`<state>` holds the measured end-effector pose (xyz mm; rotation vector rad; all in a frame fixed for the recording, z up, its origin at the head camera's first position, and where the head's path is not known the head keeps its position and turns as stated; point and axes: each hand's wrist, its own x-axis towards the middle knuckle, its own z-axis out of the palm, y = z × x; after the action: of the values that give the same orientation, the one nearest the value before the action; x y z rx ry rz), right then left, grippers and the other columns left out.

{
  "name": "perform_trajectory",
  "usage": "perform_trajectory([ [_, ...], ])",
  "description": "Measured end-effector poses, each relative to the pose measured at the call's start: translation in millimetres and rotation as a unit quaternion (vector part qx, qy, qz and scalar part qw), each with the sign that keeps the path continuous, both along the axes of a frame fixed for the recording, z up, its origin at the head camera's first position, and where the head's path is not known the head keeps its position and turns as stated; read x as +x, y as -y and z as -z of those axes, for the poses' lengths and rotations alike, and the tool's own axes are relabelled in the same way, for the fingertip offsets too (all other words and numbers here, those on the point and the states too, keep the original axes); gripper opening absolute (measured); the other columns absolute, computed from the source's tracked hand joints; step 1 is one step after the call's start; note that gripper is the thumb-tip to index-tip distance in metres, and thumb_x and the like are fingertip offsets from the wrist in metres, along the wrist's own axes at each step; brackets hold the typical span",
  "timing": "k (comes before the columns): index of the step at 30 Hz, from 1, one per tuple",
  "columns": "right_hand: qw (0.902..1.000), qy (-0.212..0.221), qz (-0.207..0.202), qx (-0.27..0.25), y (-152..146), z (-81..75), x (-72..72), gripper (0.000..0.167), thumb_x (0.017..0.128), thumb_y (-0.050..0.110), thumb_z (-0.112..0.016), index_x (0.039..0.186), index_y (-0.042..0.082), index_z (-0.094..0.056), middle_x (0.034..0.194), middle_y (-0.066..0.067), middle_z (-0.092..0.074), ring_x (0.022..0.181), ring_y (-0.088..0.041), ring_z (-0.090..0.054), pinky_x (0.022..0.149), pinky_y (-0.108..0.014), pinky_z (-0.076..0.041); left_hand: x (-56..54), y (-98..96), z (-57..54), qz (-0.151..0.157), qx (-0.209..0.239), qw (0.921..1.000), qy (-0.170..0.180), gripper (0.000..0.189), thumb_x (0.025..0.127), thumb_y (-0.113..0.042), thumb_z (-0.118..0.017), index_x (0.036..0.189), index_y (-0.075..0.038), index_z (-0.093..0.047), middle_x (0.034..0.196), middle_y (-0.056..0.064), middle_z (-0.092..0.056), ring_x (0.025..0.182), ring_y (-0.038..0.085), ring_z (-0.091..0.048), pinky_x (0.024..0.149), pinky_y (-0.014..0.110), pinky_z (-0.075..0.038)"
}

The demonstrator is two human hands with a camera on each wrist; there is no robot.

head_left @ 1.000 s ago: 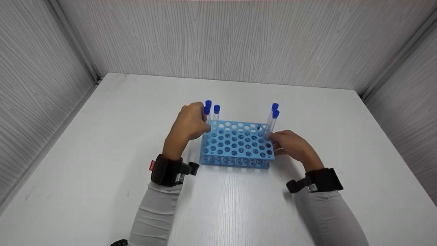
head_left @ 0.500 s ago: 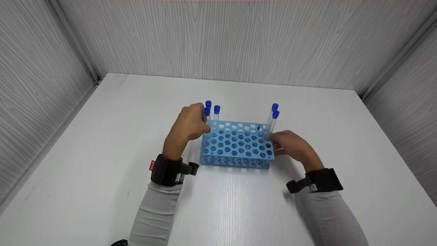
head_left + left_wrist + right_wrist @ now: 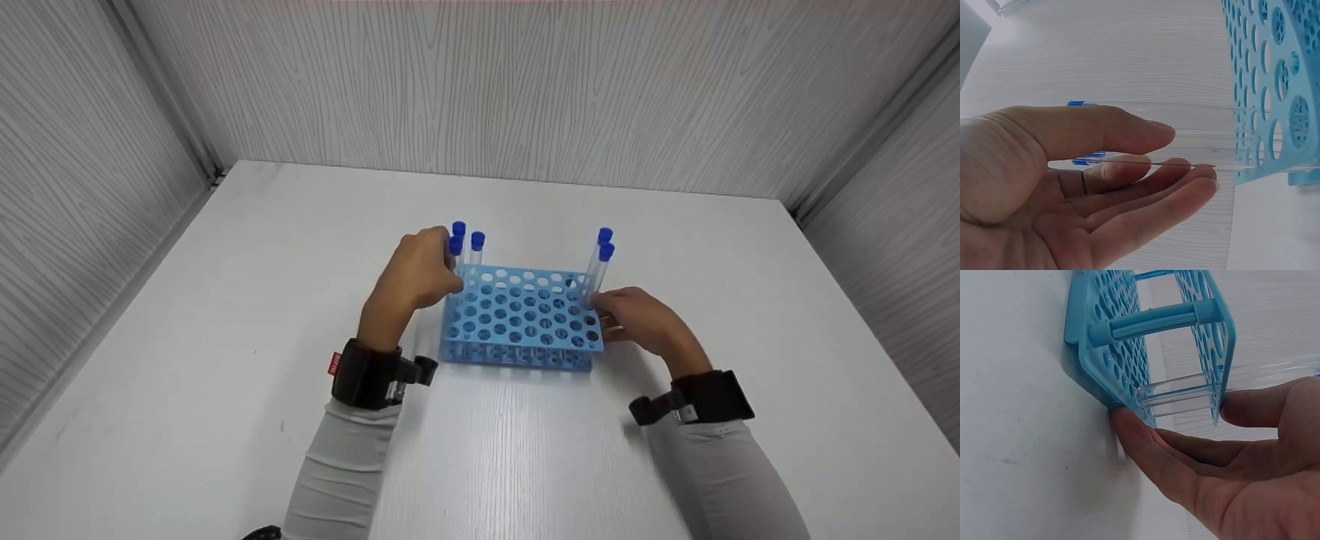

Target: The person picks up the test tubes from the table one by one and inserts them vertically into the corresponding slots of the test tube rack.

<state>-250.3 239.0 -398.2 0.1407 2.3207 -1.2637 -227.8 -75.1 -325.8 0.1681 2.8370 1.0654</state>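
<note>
A light blue test tube rack (image 3: 523, 319) full of round holes stands on the white table. At its left end rise three clear test tubes with blue caps, among them a rear tube (image 3: 478, 244). My left hand (image 3: 412, 271) pinches a clear test tube (image 3: 1207, 156) between thumb and fingers, and that tube's lower end passes into the rack's holes. Two more capped tubes (image 3: 598, 271) lean at the right end. There my right hand (image 3: 641, 319) grips the rack's side, with the thumb at the upper plate and fingertips (image 3: 1123, 419) at the base.
White table surface (image 3: 487, 450) surrounds the rack. A grey wood-grain panel (image 3: 480, 90) closes off the back, and similar side panels stand at left and right. Black straps with small cameras sit on both wrists, below which are grey sleeves (image 3: 341, 465).
</note>
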Motion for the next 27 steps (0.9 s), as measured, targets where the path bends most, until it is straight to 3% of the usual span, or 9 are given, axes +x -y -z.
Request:
perform_trajectory([
  [14, 0.9999, -0.003, 0.01, -0.01, 2.8, -2.4, 2.8, 0.05, 0.107, 0.031, -0.043, 0.14, -0.006, -0.051, 0.124, -0.018, -0.057, 0.113, -0.026, -0.058, 0.104, -0.04, -0.051, -0.8, 1.4, 1.9, 0.006, -0.001, 1.0, -0.007, 0.027, 0.085, 0.0, -0.07, 0.11, 0.002, -0.06, 0.101, 0.016, -0.064, 0.088, 0.027, -0.059, 0.074, 0.038, -0.053],
  [27, 0.9999, 0.005, 0.008, -0.015, -0.4, -2.9, 2.8, 0.055, 0.107, 0.034, -0.045, 0.144, -0.006, -0.047, 0.129, -0.02, -0.057, 0.116, -0.028, -0.058, 0.105, -0.041, -0.05, 0.1, 2.5, -0.1, 0.01, 0.002, 0.9999, 0.012, 0.029, 0.086, -0.002, -0.07, 0.112, 0.002, -0.06, 0.103, 0.016, -0.064, 0.09, 0.026, -0.057, 0.075, 0.036, -0.051],
])
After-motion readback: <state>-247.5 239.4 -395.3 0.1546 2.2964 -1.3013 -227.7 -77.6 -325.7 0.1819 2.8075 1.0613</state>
